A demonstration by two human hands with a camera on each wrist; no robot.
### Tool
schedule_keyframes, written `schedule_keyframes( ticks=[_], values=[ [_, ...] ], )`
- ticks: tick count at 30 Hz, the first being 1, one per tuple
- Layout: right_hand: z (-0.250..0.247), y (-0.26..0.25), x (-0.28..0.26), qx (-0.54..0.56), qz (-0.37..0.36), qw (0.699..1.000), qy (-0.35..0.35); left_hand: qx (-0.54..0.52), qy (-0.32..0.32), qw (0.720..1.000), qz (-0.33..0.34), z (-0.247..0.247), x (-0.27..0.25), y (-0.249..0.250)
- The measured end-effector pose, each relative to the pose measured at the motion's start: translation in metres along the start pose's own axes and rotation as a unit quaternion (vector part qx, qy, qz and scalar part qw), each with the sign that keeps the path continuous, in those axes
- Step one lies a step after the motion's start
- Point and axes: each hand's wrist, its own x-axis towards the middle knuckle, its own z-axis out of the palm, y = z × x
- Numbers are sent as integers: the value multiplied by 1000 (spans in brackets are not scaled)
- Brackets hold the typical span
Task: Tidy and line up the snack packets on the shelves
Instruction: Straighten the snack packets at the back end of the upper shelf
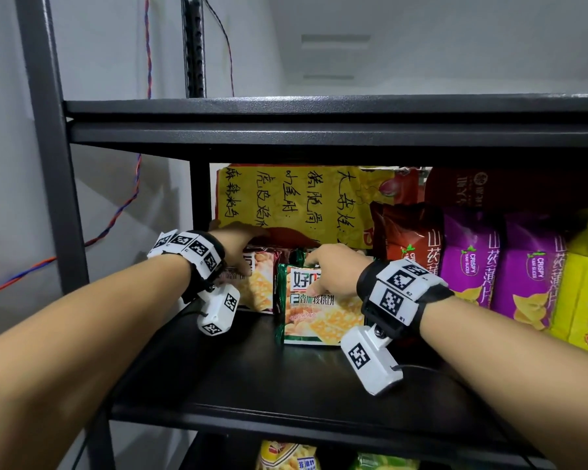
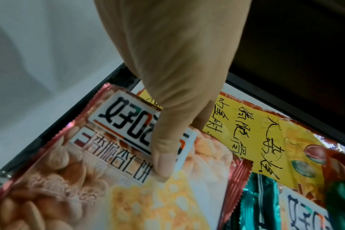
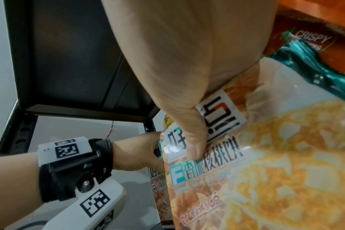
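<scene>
Left hand (image 1: 233,247) grasps the red packet (image 1: 260,283) by its top edge; right hand (image 1: 333,269) grasps the green packet (image 1: 319,310) likewise. Both stand side by side, touching, on the shelf (image 1: 252,378), bare room in front.

Dim shelf interior, soft wrist-view blur, wide-angle edge bending.
</scene>
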Motion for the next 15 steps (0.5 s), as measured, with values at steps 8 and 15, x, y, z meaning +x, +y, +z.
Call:
schedule_keyframes(
  ticks=[8,15],
  values=[
    [3,3,-7,5,5,1000,21,-50,51,997,31,4,-23,12],
    [3,7,-17,51,-27,997,59,-290,247,924,24,9,-55,38]
  ],
)
